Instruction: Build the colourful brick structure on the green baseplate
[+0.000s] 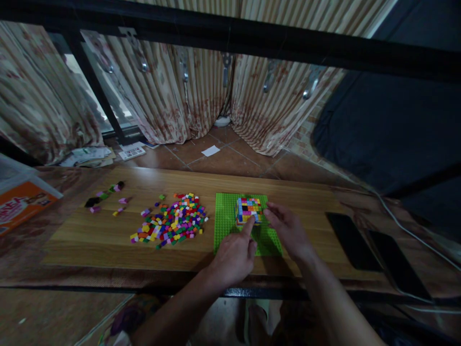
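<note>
A multicoloured block of small building bricks (248, 206) stands on a green studded baseplate (225, 206). The index finger of my left hand (232, 257) is stretched out and its tip rests at the front top edge of the brick block. Its other fingers are curled, the thumb stands apart, and I see nothing held. Beside the block's right side is my right hand (288, 228), thumb and fingers extended and a little apart. Whether its fingertips touch the bricks I cannot tell.
Left of the baseplate lies a pile of loose bricks (176, 221) on the wooden board (118, 252). A few more bricks (104, 195) sit farther left. Two dark phones (353, 240) lie at the right. A plastic tub (27, 199) stands far left. A black bar (230, 36) crosses above.
</note>
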